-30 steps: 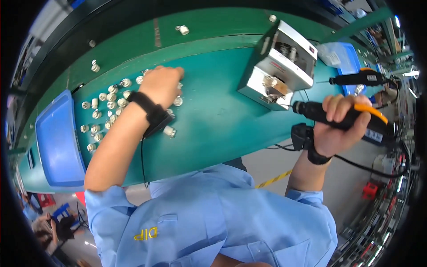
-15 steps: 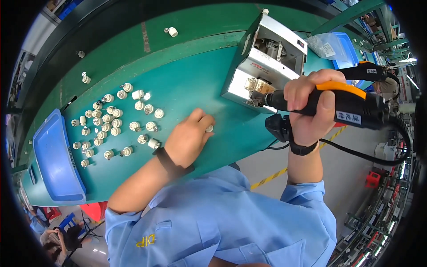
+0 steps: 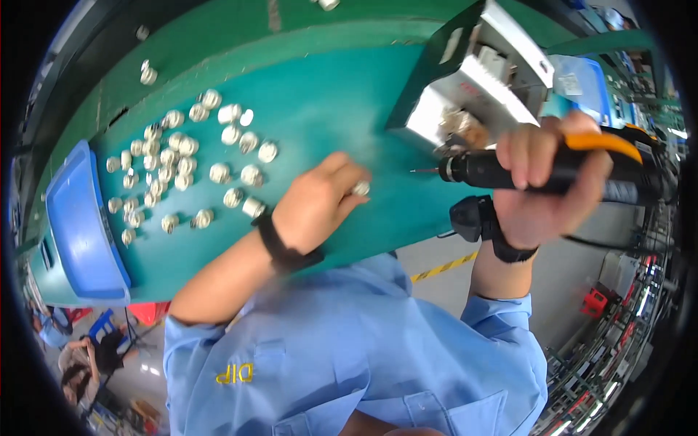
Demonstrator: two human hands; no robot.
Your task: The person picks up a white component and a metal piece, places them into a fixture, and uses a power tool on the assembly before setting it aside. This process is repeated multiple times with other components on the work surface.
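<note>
Over at the green bench (image 3: 313, 94), the left hand (image 3: 314, 207) pinches a small white fitting (image 3: 360, 188), and I see the right hand (image 3: 542, 189) wrapped around a black screwdriver (image 3: 476, 167) near the metal box (image 3: 502, 102), its thin bit (image 3: 424, 171) pointing toward that fitting but apart. Loose pieces (image 3: 251, 175) lie near the blue tray (image 3: 87, 225).

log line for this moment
left hand: pinching white part | right hand: gripping black driver | bit: apart from part | similar parts: on green mat

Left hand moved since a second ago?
Yes: against the blue tray, the left hand has moved right and nearer the person's body, a small white part in its fingers.
</note>
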